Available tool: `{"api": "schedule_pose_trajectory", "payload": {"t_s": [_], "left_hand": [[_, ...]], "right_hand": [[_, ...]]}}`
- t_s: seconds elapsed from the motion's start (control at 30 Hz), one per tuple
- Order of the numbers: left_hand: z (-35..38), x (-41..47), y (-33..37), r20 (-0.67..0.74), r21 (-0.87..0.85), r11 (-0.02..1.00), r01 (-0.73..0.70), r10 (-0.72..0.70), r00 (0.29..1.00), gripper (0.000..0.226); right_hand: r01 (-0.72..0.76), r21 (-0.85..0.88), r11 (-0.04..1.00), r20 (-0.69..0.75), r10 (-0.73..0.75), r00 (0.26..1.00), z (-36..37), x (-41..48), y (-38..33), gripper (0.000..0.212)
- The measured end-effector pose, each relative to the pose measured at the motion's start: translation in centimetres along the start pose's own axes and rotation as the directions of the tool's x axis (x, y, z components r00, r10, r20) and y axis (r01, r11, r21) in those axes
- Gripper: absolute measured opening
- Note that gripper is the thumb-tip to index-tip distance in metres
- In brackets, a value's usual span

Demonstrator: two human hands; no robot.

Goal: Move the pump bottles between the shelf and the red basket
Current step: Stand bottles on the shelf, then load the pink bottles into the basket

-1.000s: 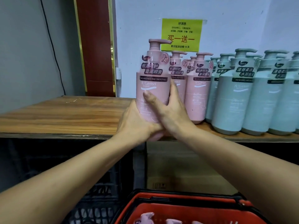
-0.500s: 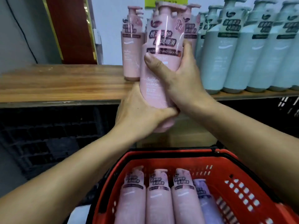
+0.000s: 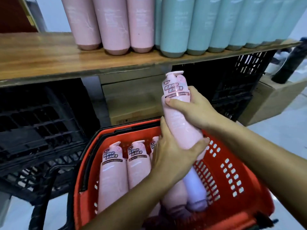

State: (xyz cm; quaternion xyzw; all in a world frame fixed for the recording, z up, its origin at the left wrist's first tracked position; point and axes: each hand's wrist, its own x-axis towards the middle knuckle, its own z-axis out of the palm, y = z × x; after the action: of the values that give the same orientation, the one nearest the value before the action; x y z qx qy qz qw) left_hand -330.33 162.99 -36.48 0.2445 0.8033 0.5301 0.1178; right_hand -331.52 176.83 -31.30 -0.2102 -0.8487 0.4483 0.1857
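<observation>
In the head view, we hold a pink pump bottle (image 3: 181,123) nearly upright. Our left hand (image 3: 171,156) wraps round its base and our right hand (image 3: 194,108) curls round its shoulder. The red basket (image 3: 232,180) lies below both hands, and the wooden shelf (image 3: 49,58) is above them.

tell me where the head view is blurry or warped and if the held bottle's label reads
Head view: the label on the held pink bottle is sharp enough to read; the lavender bottle low in the red basket is smeared; the wooden shelf bows and the standing bottles fan outward, wide-angle warp; light is soft, faint sheen on the shelf.
</observation>
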Motion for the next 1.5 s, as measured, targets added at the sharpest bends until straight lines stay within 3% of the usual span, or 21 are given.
{"api": "schedule_pose_trajectory", "payload": {"t_s": [0.1,0.2,0.37,0.47,0.53,0.67,0.73,0.93,1.1,1.3,1.4,1.5], "left_hand": [[2.0,-1.7,-0.9,0.063,0.034,0.998,-0.045,0.043,0.997,0.137],[3.9,-2.3,-1.8,0.083,0.138,0.986,-0.099,0.088,0.993,0.146],[6.2,-2.6,-3.8,0.11,0.325,0.908,-0.265,0.242,0.964,0.138],[7.1,-3.3,-5.1,0.183,0.402,0.881,-0.25,0.19,0.965,0.136],[7.1,-3.3,-5.9,0.233,0.452,0.862,-0.231,0.136,0.963,0.135],[6.9,-2.6,-6.6,0.326,0.56,0.796,-0.23,0.044,0.944,0.129],[7.1,-2.3,-6.7,0.34,0.608,0.752,-0.253,0.042,0.94,0.128],[7.4,-2.0,-7.4,0.342,0.664,0.703,-0.257,0.021,0.939,0.128],[7.4,-2.4,-7.5,0.387,0.695,0.653,-0.301,0.012,0.922,0.125],[7.1,-3.0,-7.6,0.396,0.687,0.65,-0.326,0.041,0.917,0.117],[6.3,-2.5,-7.6,0.396,0.645,0.699,-0.309,0.041,0.917,0.115],[5.0,-1.7,-7.6,0.401,0.611,0.726,-0.316,0.06,0.914,0.1]], "right_hand": [[-0.072,-0.003,0.997,0.087,0.072,0.994,-0.9,0.1,2.2,0.06],[-0.092,0.009,0.996,0.233,0.087,0.968,-1.7,-0.2,4.4,0.028],[-0.206,0.103,0.973,0.449,0.139,0.883,-1.1,-1.0,8.8,0.013],[-0.318,0.054,0.947,0.46,0.259,0.849,0.1,-1.9,11.1,0.01],[-0.363,0.017,0.932,0.444,0.318,0.838,1.2,-2.2,12.7,0.02],[-0.424,-0.081,0.902,0.375,0.422,0.825,3.1,-2.4,14.2,0.079],[-0.439,-0.097,0.893,0.356,0.443,0.823,3.4,-2.2,14.7,0.087],[-0.361,-0.216,0.907,0.312,0.415,0.855,4.1,-2.1,15.7,0.074],[-0.292,-0.358,0.887,0.363,0.42,0.832,3.8,-1.7,15.7,0.098],[-0.275,-0.27,0.923,0.262,0.345,0.901,4.5,-2.2,16.3,0.045],[-0.345,-0.198,0.917,0.299,0.392,0.87,3.8,-2.1,16.4,0.051],[-0.34,-0.202,0.919,0.348,0.392,0.852,2.6,-1.9,16.0,0.07]]}}
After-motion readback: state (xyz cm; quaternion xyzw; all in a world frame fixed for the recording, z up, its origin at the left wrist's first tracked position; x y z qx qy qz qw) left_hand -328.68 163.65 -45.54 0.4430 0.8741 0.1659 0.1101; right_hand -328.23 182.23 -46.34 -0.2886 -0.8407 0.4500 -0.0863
